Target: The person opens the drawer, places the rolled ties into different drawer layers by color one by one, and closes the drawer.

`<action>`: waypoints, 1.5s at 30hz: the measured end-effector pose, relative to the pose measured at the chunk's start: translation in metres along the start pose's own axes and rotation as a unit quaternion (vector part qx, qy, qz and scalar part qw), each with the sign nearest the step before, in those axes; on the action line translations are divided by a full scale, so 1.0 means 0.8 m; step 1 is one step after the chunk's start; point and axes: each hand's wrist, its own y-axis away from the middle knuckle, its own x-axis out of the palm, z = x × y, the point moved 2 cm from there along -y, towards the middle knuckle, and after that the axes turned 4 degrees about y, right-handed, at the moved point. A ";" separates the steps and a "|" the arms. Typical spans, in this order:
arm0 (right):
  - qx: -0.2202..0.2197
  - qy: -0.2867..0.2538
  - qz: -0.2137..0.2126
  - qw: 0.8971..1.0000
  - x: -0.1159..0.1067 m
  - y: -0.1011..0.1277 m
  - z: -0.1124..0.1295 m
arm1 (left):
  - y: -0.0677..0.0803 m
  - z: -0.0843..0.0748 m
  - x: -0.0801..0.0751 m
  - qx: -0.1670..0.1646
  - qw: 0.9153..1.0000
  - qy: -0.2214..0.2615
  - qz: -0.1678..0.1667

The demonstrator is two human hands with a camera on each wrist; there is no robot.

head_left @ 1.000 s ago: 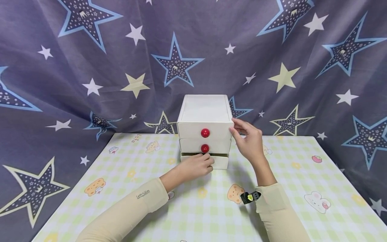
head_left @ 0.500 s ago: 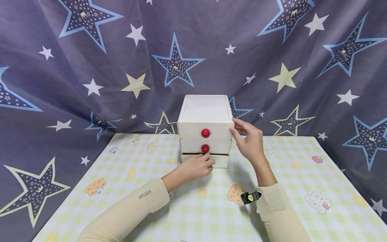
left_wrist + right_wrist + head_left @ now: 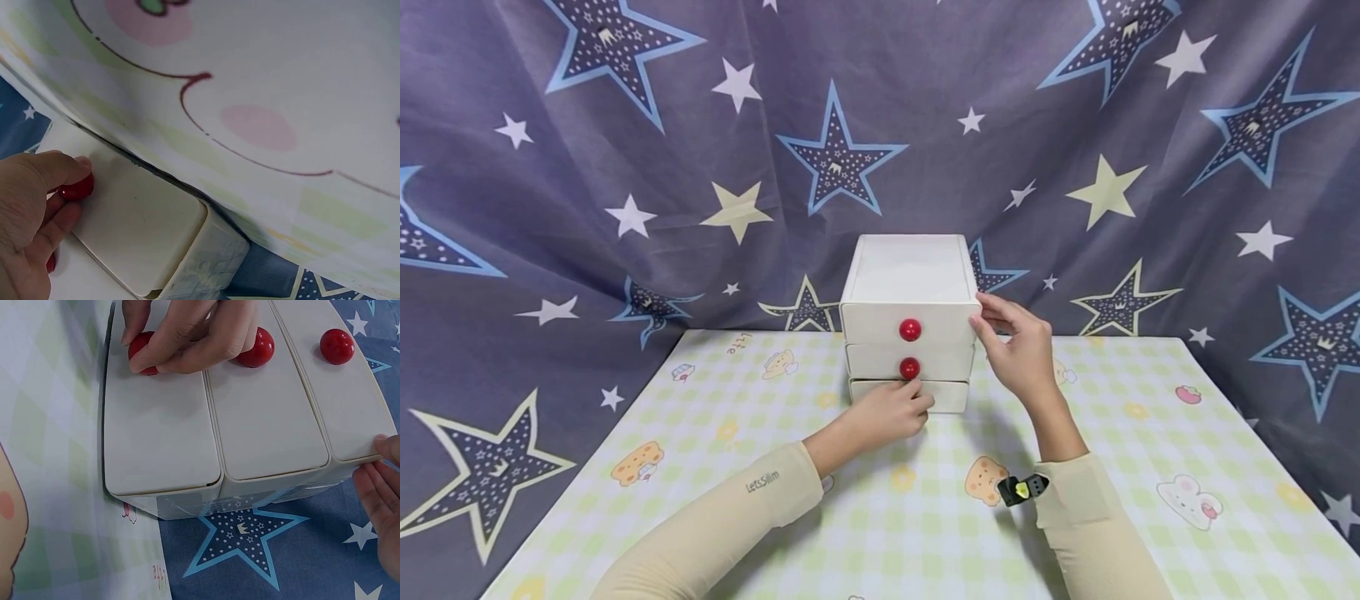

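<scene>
A white three-drawer cabinet [image 3: 907, 275] stands at the back middle of the table. Its top knob [image 3: 910, 330] and middle knob [image 3: 909, 367] are red and free. My left hand [image 3: 891, 411] pinches the red knob [image 3: 140, 347] of the bottom drawer [image 3: 947, 397], thumb and fingers curled round it; the left wrist view shows the knob [image 3: 78, 187] between my fingertips [image 3: 59, 172]. The bottom drawer [image 3: 159, 437] stands almost flush with the two above. My right hand [image 3: 1018, 350] holds the cabinet's upper right front corner, fingertips [image 3: 381, 481] on its edge.
The table [image 3: 1112, 467] carries a pale green checked mat with cartoon animals. A dark star-printed cloth [image 3: 625, 167] hangs behind and drapes round the table's sides. A small black and yellow device [image 3: 1021, 489] sits at my right wrist.
The bottom drawer has slid slightly inward, narrowing the gap above it; my left hand moved in with its knob. The right hand has stayed on the corner.
</scene>
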 end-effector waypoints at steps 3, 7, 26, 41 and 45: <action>0.003 0.002 0.000 1.000 0.000 0.000 0.000 | -0.001 0.000 0.001 -0.001 1.000 -0.004 0.002; 0.004 0.001 0.003 1.000 0.001 0.002 -0.001 | -0.001 -0.002 0.004 0.000 1.000 -0.007 0.010; 0.012 -0.002 0.001 1.000 -0.002 0.003 -0.001 | -0.004 -0.003 0.005 -0.006 1.000 -0.011 0.012; 0.004 0.024 0.003 1.000 -0.007 0.005 -0.009 | -0.001 0.000 -0.014 -0.041 0.996 0.081 0.009; 0.004 0.039 0.003 0.999 -0.009 0.008 -0.009 | 0.010 0.005 -0.024 -0.072 0.990 0.122 -0.002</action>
